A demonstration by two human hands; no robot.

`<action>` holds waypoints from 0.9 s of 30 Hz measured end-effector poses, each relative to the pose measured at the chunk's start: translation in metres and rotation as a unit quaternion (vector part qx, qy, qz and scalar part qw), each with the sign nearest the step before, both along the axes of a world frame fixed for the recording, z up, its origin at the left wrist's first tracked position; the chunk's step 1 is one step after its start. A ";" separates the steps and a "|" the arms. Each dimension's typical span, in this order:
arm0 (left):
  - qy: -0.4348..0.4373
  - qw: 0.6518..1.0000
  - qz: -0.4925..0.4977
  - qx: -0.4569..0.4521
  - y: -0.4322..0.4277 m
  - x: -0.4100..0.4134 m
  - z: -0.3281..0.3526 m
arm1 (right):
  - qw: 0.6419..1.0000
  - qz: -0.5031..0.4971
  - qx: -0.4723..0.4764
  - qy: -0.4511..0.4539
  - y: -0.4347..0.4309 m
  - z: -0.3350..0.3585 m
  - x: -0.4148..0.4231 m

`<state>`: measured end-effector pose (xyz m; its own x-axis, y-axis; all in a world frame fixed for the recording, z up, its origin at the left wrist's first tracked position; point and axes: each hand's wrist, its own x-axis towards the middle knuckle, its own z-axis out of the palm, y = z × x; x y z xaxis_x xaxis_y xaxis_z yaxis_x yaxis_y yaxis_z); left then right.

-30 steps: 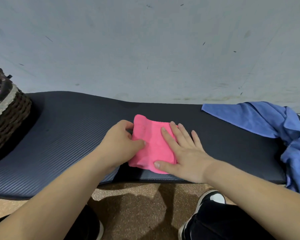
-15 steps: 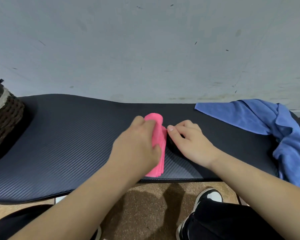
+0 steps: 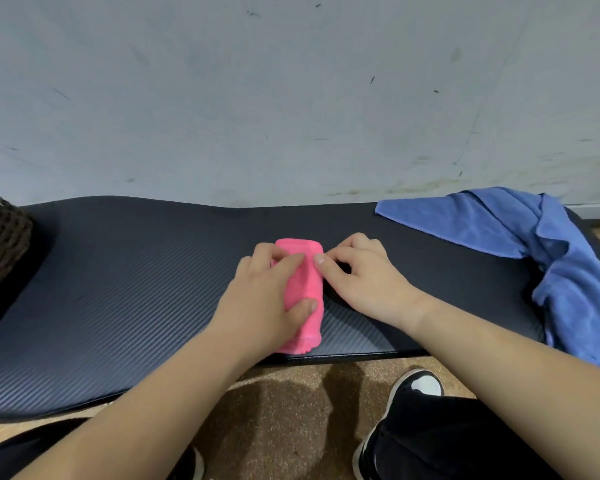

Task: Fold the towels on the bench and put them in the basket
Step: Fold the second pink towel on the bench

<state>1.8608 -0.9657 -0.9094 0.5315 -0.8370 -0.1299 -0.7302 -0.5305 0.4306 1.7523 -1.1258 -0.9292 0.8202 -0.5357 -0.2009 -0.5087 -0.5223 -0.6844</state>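
A pink towel point(image 3: 307, 285), folded into a narrow strip, lies on the dark bench point(image 3: 136, 271) near its front edge. My left hand point(image 3: 267, 296) lies over the towel's left side, with the fingers curled over its top and the thumb pressing lower down. My right hand point(image 3: 357, 271) sits at the towel's right edge with curled fingers, its fingertips touching the upper right part. A crumpled blue towel point(image 3: 534, 251) lies unfolded at the bench's right end and hangs over the edge. The woven basket point(image 3: 0, 244) stands at the far left, only partly in view.
A pale wall runs right behind the bench. Below the front edge are a brown floor, my dark trouser legs and a black-and-white shoe point(image 3: 413, 389).
The pink towel lay flat a second ago; my left hand has folded it over to the right into a narrow strip. My right hand has lifted off it and curled at its right edge.
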 end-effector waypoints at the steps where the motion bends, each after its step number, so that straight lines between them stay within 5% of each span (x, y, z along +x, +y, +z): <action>1: -0.009 1.000 -0.008 -0.008 -0.002 -0.003 -0.005 | 1.000 -0.008 -0.002 -0.008 0.000 0.000 0.001; 5: -0.015 0.999 -0.007 -0.029 -0.005 -0.006 -0.007 | 0.999 -0.023 0.008 -0.033 -0.006 0.001 0.000; 8: -0.016 0.995 0.076 0.066 -0.003 0.003 0.002 | 1.000 0.002 -0.002 -0.014 -0.009 0.000 0.000; 13: 0.107 0.988 0.087 0.075 0.006 0.009 0.011 | 1.000 0.019 -0.007 -0.017 -0.011 -0.003 0.005; 17: 0.242 0.961 0.127 -0.042 0.021 0.029 0.031 | 0.986 0.039 0.153 -0.055 -0.011 0.008 0.010; 21: 0.340 0.932 0.079 -0.101 0.056 0.050 0.055 | 0.931 0.093 0.342 -0.090 0.003 0.031 0.017; 27: 0.386 0.908 0.103 -0.122 0.117 0.070 0.067 | 0.912 0.053 0.398 -0.083 0.057 0.054 0.037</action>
<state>1.9306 -0.8484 -0.8422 0.5096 -0.7839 -0.3546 -0.0555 -0.4412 0.8957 1.7896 -1.0687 -0.8748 0.9135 -0.1901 -0.3596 -0.3387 0.1339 -0.9313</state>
